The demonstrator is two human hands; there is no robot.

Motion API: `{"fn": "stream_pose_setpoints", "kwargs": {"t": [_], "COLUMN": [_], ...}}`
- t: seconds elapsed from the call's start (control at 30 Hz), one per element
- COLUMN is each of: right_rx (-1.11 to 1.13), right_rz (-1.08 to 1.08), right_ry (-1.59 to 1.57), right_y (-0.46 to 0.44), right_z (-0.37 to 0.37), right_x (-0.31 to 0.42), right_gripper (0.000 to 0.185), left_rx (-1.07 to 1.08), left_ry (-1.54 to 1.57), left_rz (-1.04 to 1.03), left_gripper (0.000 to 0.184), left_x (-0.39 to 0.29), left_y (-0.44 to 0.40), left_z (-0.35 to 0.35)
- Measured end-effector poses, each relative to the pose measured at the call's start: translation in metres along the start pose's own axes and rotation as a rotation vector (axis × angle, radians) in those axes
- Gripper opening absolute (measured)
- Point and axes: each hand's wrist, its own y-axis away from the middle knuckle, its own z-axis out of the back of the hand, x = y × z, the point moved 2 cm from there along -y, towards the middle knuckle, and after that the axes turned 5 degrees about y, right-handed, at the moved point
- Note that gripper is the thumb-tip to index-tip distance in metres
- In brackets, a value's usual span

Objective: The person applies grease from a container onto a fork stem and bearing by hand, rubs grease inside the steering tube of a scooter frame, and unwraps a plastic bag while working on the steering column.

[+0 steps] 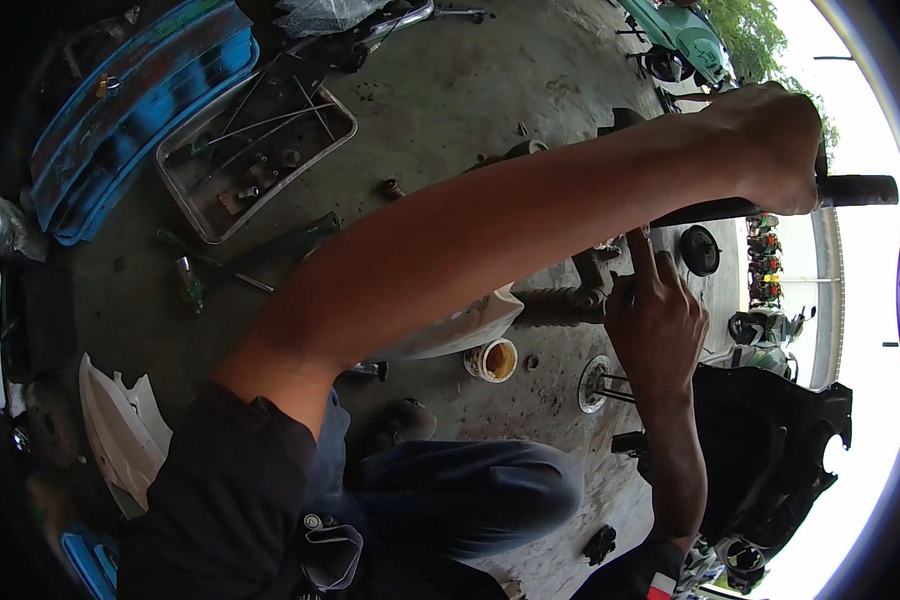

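My left arm reaches across the view to the upper right. There my left hand [775, 150] is closed round a dark tube [860, 190], whose end sticks out past the fist. Lower down, my right hand [658, 320] is at a greasy metal part [595, 270], index finger stretched along it and the other fingers bent. My thumb and whatever lies under that palm are hidden. A ridged, spring-like piece [560, 306] runs left from the metal part. My left forearm hides much of the assembly.
A metal tray [345, 125] of tools and a blue panel [145, 120] lie upper left. White panels [120, 425], a green-handled screwdriver [190, 285], a tub of yellowish grease [492, 361] and a metal disc [592, 385] are on the floor. A black scooter body [760, 450] stands right.
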Motion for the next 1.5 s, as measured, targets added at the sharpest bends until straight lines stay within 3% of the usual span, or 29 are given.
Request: {"fn": "stream_pose_setpoints", "kwargs": {"t": [0.07,0.13,0.2,0.27,0.33,0.4,0.47,0.67,0.77,0.83,0.93,1.1,1.17,1.3,1.37,1.43,1.5], "right_rx": [-0.020,0.118,0.113,0.363,0.377,0.387,0.412,0.423,0.270,0.032,0.199,0.013,0.003,-0.048,-0.080,0.005,-0.012], "right_rz": [0.022,0.026,0.003,-0.162,-0.195,-0.043,-0.068,-0.013,0.000,0.100,0.047,-0.017,-0.056,-0.127,-0.162,-0.119,-0.134], "right_ry": [0.090,-0.072,-0.178,-0.613,-0.708,-0.637,-0.657,-0.724,-0.588,-0.552,-0.322,-0.298,-0.315,-0.359,-0.385,-0.106,-0.107], "right_y": [0.004,0.005,-0.003,-0.020,-0.031,-0.035,-0.036,-0.026,-0.014,-0.005,0.007,0.027,0.032,0.030,0.025,0.018,0.024], "right_z": [-0.012,-0.021,-0.011,0.002,0.003,-0.004,0.006,-0.006,-0.011,-0.015,-0.026,-0.032,-0.042,-0.045,-0.041,-0.034,-0.035], "right_x": [-0.003,-0.004,-0.004,-0.007,-0.011,-0.016,-0.017,-0.037,-0.037,-0.030,-0.025,-0.018,-0.012,-0.001,0.007,0.016,0.013], "right_gripper": [0.065,0.067,0.068,0.067,0.062,0.057,0.053,0.053,0.055,0.058,0.061,0.059,0.057,0.052,0.052,0.056,0.058], "left_rx": [-0.014,-0.005,0.000,0.019,0.037,0.046,-0.044,-0.035,-0.010,-0.013,-0.022,0.029,-0.015,-0.005,-0.036,-0.024,-0.017], "left_ry": [-0.057,-0.014,0.030,-0.034,-0.017,-0.002,0.016,-0.076,-0.079,-0.072,-0.045,-0.046,-0.093,-0.085,0.017,0.015,-0.010], "left_rz": [-0.024,-0.035,-0.046,0.031,0.018,0.008,-0.012,-0.042,-0.009,-0.029,-0.051,0.036,-0.047,-0.073,-0.041,-0.047,-0.055], "left_gripper": [0.031,0.032,0.032,0.035,0.036,0.037,0.032,0.038,0.037,0.037,0.036,0.030,0.042,0.040,0.029,0.029,0.028], "left_x": [-0.001,-0.001,-0.001,-0.004,-0.003,0.001,0.004,0.001,0.001,0.002,0.003,0.000,-0.001,0.002,0.006,0.007,0.008], "left_y": [0.001,0.002,0.000,0.002,0.002,-0.002,-0.004,0.001,-0.002,-0.001,-0.001,0.000,0.003,0.001,-0.003,-0.005,-0.008], "left_z": [0.001,0.001,0.001,0.003,0.001,-0.004,-0.008,-0.001,-0.002,-0.001,-0.004,0.000,0.002,-0.001,-0.009,-0.017,-0.020]}}
